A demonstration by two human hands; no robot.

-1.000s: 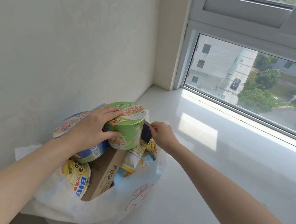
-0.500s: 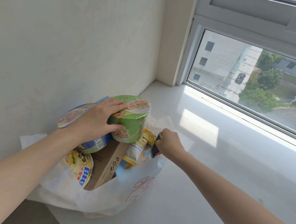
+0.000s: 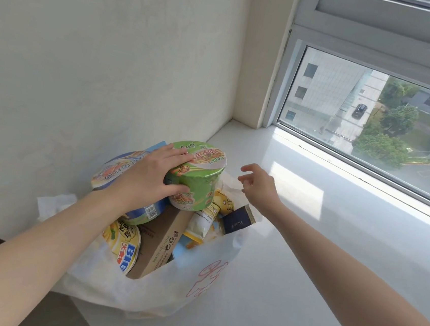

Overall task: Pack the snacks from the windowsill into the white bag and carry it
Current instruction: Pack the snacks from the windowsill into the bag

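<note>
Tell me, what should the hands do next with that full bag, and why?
Probably the right hand should take hold of the white bag by the rim beside it: it holds nothing, the bag is heaped, and the left hand grips the green cup perched on top.

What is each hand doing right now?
Left hand: grips the green round noodle cup on the pile in the white plastic bag.
Right hand: open, holding nothing.

White bag (image 3: pixel 141 296) on windowsill (image 3: pixel 317 266), mouth open, packed full. Left hand (image 3: pixel 148 179) grips green noodle cup (image 3: pixel 196 179) atop the bag's contents, fingers over the lid. Right hand (image 3: pixel 259 186) hovers above the bag's right rim, fingers loose, holding nothing. Navy box (image 3: pixel 237 222) leans inside that rim; brown carton (image 3: pixel 159 242) at bag centre.
</note>
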